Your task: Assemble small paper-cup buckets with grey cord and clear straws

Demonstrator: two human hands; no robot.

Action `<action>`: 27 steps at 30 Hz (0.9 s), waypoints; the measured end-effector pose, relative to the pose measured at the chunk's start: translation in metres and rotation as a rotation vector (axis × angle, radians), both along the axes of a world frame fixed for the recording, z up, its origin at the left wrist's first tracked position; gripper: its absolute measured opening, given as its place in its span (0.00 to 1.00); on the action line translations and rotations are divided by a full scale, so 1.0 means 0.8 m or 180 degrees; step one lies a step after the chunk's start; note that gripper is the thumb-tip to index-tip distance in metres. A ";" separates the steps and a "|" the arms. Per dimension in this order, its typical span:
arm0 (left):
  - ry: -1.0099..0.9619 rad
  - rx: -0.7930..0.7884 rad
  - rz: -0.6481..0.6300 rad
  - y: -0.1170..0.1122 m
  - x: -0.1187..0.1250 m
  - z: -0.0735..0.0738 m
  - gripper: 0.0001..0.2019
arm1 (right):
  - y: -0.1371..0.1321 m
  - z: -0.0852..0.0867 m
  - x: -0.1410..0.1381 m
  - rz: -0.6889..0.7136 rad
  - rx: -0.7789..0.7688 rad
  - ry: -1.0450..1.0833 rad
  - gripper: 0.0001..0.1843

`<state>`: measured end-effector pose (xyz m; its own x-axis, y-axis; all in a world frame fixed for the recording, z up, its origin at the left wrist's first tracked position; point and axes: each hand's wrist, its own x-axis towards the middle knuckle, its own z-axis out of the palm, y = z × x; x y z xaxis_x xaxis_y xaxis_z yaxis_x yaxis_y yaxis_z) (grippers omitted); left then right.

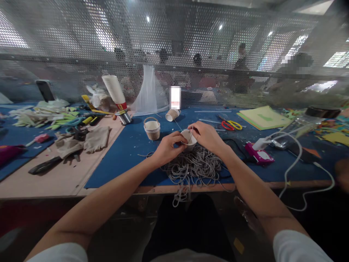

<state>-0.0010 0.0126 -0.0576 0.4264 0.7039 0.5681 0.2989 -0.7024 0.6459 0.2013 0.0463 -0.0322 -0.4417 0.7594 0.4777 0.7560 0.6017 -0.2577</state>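
A white paper cup [190, 139] is held between my two hands over a tangled pile of grey cord [196, 165]. My left hand [170, 148] is closed on the cup's left side, thumb and fingers at its rim. With bent fingers, my right hand [207, 136] pinches a strand of cord at the cup's far right rim; the strand runs down inside the cup. Just left of them stands a small cup basket [152, 130] wrapped in brown cord, with an arched handle. Behind lies a roll [171, 115] on its side, with a thin line leading toward the cup.
Red and yellow scissors [231, 125] and paper sheets [264, 117] lie right, near a pink power adapter [259, 154] with white cables. A leaning stack of paper cups [114, 91], work gloves [96, 139] and a black-handled tool [45, 166] are left. Perforated metal mesh [174, 40] stands behind.
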 end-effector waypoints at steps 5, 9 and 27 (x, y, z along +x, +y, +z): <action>0.0029 0.0083 -0.0039 -0.001 0.000 -0.002 0.06 | -0.003 0.002 0.000 0.0009 -0.0026 0.0025 0.11; 0.0064 0.0146 -0.0038 -0.001 0.000 -0.004 0.06 | -0.003 0.003 -0.001 -0.0051 -0.0029 0.0015 0.09; 0.0034 0.0160 -0.0028 0.000 0.000 -0.006 0.07 | -0.006 0.005 -0.004 -0.0081 -0.0192 0.0076 0.09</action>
<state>-0.0012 0.0128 -0.0626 0.4386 0.6708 0.5980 0.2994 -0.7365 0.6065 0.1979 0.0415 -0.0284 -0.4108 0.7981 0.4408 0.7641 0.5651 -0.3112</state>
